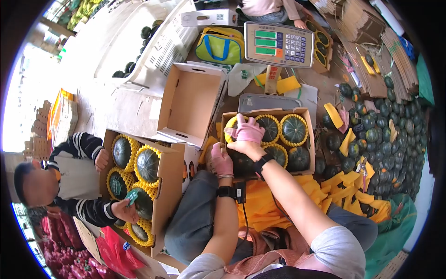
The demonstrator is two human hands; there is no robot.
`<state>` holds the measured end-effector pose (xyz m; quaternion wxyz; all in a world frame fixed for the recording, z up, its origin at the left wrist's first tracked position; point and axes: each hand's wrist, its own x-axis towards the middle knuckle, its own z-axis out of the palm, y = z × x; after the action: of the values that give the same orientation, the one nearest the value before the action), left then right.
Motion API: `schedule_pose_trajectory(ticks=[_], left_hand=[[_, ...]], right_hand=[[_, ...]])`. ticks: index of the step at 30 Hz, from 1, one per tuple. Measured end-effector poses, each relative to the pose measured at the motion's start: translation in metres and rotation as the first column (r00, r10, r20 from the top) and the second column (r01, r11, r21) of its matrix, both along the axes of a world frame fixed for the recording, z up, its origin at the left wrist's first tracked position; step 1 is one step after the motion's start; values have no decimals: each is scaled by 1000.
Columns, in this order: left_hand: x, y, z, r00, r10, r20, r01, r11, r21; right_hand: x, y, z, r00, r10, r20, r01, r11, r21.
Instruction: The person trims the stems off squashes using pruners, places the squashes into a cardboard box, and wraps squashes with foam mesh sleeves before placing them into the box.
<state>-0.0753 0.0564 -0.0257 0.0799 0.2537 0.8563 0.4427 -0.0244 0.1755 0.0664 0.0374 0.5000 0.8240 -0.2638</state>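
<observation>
A cardboard box (pixel 312 144) in front of me holds several dark green pumpkins (pixel 293 130), most of them in yellow foam nets. Gloved in pink, my right hand (pixel 247 132) is closed over a netted pumpkin (pixel 230 129) in the box's far left corner and hides much of it. My left hand (pixel 221 160), also in a pink glove, has its fingers bent at the box's left edge. Just right of it sits a pumpkin (pixel 242 163) with no net showing. A pile of yellow foam nets (pixel 265 204) lies over my lap.
At left, another person's hand (pixel 125 211) holds a green card above a second box (pixel 160 195) of netted pumpkins. An open box (pixel 193 100) and a digital scale (pixel 278 44) stand beyond. Loose pumpkins (pixel 385 139) are heaped at right; pruning shears (pixel 364 172) lie near them.
</observation>
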Motion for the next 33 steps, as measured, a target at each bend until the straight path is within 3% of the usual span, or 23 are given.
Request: schedule_pose_trajectory(ticks=[4,5,8,10,12,14,15,16,17,19,20,22,24,25,26,27,28,29,30,32,33], left_hand=[[0,2,2,999,-33,24,33,999,10],[0,2,2,998,-57,18,57,998,25],[3,3,6,997,-73,-6,73,995,65],[3,4,-2,998,-69,-10,69,997,44],[-1,3,-9,997,-77,11,75,991,110],[0,0,1,959,-81,-273,60,995,-83],[6,0,14,937,-87,-338,33,986,-161],[19,4,36,922,-67,-381,13,990,-141],[33,8,51,898,-91,-431,52,994,-100],[67,19,70,865,-194,-462,221,975,5],[85,24,78,850,-277,-448,342,937,70],[128,30,84,751,-494,-439,606,780,159],[170,24,80,549,-807,-216,834,515,198],[187,17,78,455,-888,-69,890,454,29],[205,8,66,464,-885,36,883,458,-100],[212,-4,48,404,-906,128,909,382,-164],[222,-18,29,413,-905,105,897,384,-221],[230,-29,19,481,-872,89,871,464,-164],[238,-38,13,593,-780,198,805,576,-140],[244,-40,9,738,-611,287,674,678,-293],[247,-38,10,798,-525,296,602,708,-369]], right_hand=[[-25,-17,-38,996,-91,7,87,971,222],[-27,-16,-40,994,-95,57,91,994,66],[-23,-17,-50,996,-91,-19,92,992,90],[-4,-12,-43,992,49,-116,-40,996,80],[28,-14,-23,995,99,-32,-98,994,45],[81,-13,-24,884,259,-388,-117,928,353],[108,-19,-20,761,47,-647,208,927,311],[142,-18,-21,623,19,-782,356,883,305],[178,-24,-29,534,-177,-827,519,840,155],[263,-33,-27,847,-183,-500,504,576,644],[305,-44,-42,873,-377,-310,485,590,645],[353,-58,-49,778,-628,-23,582,707,402],[372,-63,-52,865,-475,160,446,876,184],[373,-69,-51,813,-577,80,582,809,-84],[372,-74,-47,831,-544,117,555,826,-95],[369,-78,-41,848,-510,141,525,846,-96],[366,-80,-35,865,-476,159,492,866,-90],[363,-85,-30,888,-458,48,460,884,-88],[361,-90,-27,900,-431,-66,426,901,-79],[354,-95,-43,940,-337,-48,341,930,137],[350,-97,-41,940,-317,-123,333,931,150]])
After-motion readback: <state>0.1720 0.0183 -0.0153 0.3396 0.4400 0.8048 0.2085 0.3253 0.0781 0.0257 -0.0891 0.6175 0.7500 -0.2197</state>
